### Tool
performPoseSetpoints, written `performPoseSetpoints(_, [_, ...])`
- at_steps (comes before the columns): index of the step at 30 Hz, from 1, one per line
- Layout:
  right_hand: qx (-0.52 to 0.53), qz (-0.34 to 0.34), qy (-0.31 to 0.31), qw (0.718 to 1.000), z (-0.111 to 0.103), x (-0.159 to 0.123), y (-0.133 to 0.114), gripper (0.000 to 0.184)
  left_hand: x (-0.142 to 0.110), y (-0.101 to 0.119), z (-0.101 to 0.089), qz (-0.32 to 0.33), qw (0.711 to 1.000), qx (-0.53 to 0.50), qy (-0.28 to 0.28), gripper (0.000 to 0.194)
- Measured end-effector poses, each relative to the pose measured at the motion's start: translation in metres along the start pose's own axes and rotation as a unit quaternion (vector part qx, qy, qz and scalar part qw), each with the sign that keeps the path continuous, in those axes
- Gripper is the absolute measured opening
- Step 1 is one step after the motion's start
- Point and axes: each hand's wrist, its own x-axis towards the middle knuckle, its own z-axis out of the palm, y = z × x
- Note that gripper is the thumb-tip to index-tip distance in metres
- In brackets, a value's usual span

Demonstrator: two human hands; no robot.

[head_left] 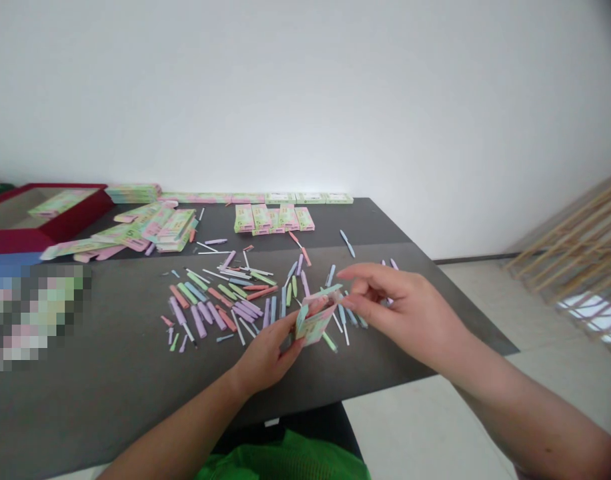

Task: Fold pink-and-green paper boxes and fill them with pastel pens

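My left hand (271, 353) grips a small pink-and-green paper box (315, 327) between thumb and fingers, just above the table's near part. The box is tilted, and its top end stands open with a flap raised. Close to that open end is my right hand (405, 303); its index finger and thumb are apart, the thumb tip at or very near the flap. Whether it touches the flap I cannot tell. Under and behind the box lie loose pen parts: purple barrels (198, 320), red barrels (179, 297), blue pieces (283, 301) and white refills (238, 327).
Several upright boxes (274, 220) stand mid-table, with a row of boxes (310, 198) along the wall. Flattened cartons and stacked boxes (173, 230) lie at left, beside a dark red box (85, 217) with a carton inside. A wooden rack (570, 233) stands right of the table.
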Motion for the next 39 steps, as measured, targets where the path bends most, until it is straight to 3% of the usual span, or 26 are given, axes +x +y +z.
performPoseSetpoints(2, [-0.010, -0.011, 0.033, 0.999, -0.004, -0.003, 0.002, 0.020, 0.000, 0.002, 0.000, -0.008, 1.000, -0.021, -0.005, 0.045])
performPoseSetpoints(5, [-0.029, -0.040, 0.022, 0.999, -0.002, -0.005, 0.005, 0.020, 0.000, 0.004, 0.002, -0.014, 0.999, -0.036, -0.023, 0.043])
performPoseSetpoints(8, [-0.051, -0.095, -0.012, 0.994, 0.012, -0.005, 0.010, 0.019, -0.001, 0.005, 0.004, -0.001, 1.000, -0.012, -0.024, 0.042])
performPoseSetpoints(13, [-0.163, -0.200, -0.012, 0.966, 0.039, -0.006, 0.016, 0.023, -0.001, 0.004, 0.007, 0.000, 1.000, -0.001, -0.027, 0.038])
performPoseSetpoints(17, [-0.099, -0.208, 0.037, 0.972, 0.032, -0.009, 0.015, 0.016, 0.001, 0.003, 0.004, 0.004, 1.000, -0.023, -0.002, 0.041])
performPoseSetpoints(22, [-0.131, -0.094, 0.200, 0.966, 0.001, -0.014, 0.035, 0.012, 0.000, 0.005, -0.001, -0.005, 0.998, -0.058, 0.020, 0.046])
performPoseSetpoints(28, [-0.224, 0.084, 0.240, 0.941, -0.030, -0.027, 0.099, 0.025, -0.001, 0.005, -0.004, -0.034, 0.994, -0.077, 0.068, 0.038])
performPoseSetpoints(30, [-0.284, 0.168, 0.213, 0.920, -0.036, -0.035, 0.120, 0.030, -0.002, 0.003, -0.004, -0.031, 0.994, -0.069, 0.081, 0.038])
performPoseSetpoints(33, [-0.362, 0.271, 0.098, 0.886, -0.034, -0.047, 0.143, 0.030, -0.001, 0.000, -0.004, -0.014, 0.996, -0.025, 0.079, 0.039])
performPoseSetpoints(39, [-0.414, 0.302, -0.021, 0.859, 0.010, -0.059, 0.168, 0.028, 0.001, -0.003, -0.001, 0.013, 0.996, 0.028, 0.082, 0.036])
